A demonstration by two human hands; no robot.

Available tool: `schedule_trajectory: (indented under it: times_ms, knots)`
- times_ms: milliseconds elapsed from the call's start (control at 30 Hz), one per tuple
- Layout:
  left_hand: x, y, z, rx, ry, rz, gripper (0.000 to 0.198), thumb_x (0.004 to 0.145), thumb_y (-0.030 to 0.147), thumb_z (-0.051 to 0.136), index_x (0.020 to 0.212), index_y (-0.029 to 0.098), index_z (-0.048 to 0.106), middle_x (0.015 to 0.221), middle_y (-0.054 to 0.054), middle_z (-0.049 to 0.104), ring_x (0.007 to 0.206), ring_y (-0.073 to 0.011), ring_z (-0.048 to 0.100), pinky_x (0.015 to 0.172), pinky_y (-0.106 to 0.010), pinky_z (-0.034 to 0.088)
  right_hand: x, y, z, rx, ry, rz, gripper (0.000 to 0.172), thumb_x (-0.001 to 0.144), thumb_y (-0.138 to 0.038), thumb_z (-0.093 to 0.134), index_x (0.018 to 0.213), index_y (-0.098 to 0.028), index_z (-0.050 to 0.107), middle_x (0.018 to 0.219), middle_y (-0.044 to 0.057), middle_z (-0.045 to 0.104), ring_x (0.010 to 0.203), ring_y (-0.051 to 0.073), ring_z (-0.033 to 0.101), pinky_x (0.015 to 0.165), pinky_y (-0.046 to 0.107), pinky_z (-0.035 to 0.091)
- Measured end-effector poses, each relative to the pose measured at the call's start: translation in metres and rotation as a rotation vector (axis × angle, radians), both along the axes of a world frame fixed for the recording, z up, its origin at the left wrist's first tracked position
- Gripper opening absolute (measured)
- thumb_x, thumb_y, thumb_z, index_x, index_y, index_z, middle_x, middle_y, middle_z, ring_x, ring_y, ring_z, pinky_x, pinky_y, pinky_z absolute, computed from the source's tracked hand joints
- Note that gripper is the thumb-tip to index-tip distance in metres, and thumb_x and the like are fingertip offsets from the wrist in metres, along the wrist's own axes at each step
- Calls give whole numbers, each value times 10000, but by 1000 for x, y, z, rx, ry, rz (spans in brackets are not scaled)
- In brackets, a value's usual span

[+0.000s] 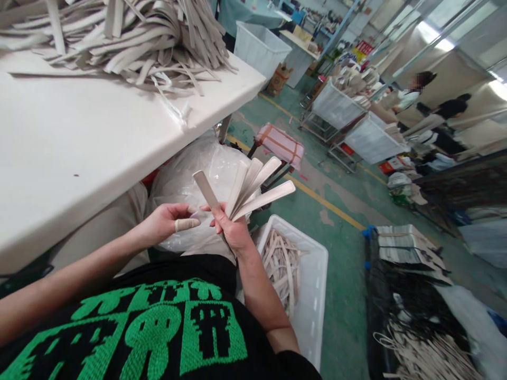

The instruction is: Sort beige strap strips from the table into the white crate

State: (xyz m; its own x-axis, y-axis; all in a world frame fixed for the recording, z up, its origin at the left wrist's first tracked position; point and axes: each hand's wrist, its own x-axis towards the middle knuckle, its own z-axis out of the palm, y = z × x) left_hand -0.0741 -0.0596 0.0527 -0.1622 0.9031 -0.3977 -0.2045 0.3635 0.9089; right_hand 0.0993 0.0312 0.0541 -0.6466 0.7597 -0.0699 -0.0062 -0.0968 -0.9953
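My right hand (234, 231) grips several beige strips (255, 182) with rounded ends, fanned out above the fingers. They look like leather straps; the material is not certain. One strip (205, 189) leans away from the others to the left. To the left of the bundle, my left hand (168, 221) is held with thumb and fingers apart and nothing between them. A beige cover or tape (187, 224) wraps one of its digits. Both hands are above my lap, in front of a clear plastic bag (190, 169).
A white table (99, 132) on the left bears a heap of strips (150, 42). A white bin (317, 274) of strips stands by my right arm. Beyond are a pink-topped stool (280, 142), bins on carts (336, 105), a strip pile (431, 348) and co-workers.
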Motion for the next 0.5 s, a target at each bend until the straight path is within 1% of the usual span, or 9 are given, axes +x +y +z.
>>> schedule_trajectory:
  times_ms: [67, 133, 233, 300, 367, 433, 500]
  knots:
    - [1, 8, 6, 75, 91, -47, 122, 651, 206, 853, 641, 193, 733, 614, 11, 639, 562, -120, 520, 528, -207, 422, 2, 0, 13, 76, -28, -18, 409, 882, -579, 647, 915, -195, 785, 515, -53, 511, 491, 95, 483, 572, 242, 502]
    - [1, 14, 11, 130, 159, -143, 136, 642, 248, 863, 618, 196, 740, 586, 15, 626, 559, -123, 513, 530, -209, 423, 5, 3, 24, 141, -38, -71, 381, 896, -548, 639, 902, -194, 779, 598, -28, 605, 493, 86, 482, 522, 227, 469]
    - [-3, 16, 13, 141, 178, -246, 161, 651, 304, 855, 606, 196, 744, 564, 11, 614, 549, -132, 516, 523, -218, 419, 13, 17, 36, 236, -13, -186, 321, 901, -497, 644, 882, -197, 756, 778, 5, 722, 479, 63, 460, 497, 220, 460]
    - [-8, 15, 10, 123, 164, -261, 158, 655, 320, 845, 615, 196, 755, 566, 3, 615, 544, -134, 512, 518, -222, 412, 20, 29, 40, 295, 7, -260, 302, 912, -478, 634, 877, -197, 738, 873, 18, 752, 463, 48, 439, 514, 224, 481]
    - [-13, 11, 5, 104, 141, -275, 158, 654, 333, 838, 622, 198, 762, 570, -2, 618, 541, -134, 508, 516, -222, 408, 25, 42, 42, 330, 12, -309, 294, 921, -466, 618, 893, -196, 732, 903, 21, 758, 449, 39, 418, 535, 228, 499]
    - [-17, 7, -2, 73, 132, -321, 172, 648, 354, 839, 627, 202, 762, 572, -1, 620, 534, -131, 504, 510, -220, 406, 28, 53, 43, 342, 5, -328, 294, 914, -464, 621, 903, -193, 736, 867, 13, 754, 440, 38, 403, 545, 227, 507]
    - [-19, 4, -9, 28, 154, -379, 204, 639, 380, 845, 613, 202, 750, 551, 4, 603, 507, -123, 483, 480, -213, 384, 27, 62, 43, 345, 9, -342, 304, 902, -472, 635, 895, -187, 739, 790, 1, 736, 433, 43, 395, 549, 229, 509]
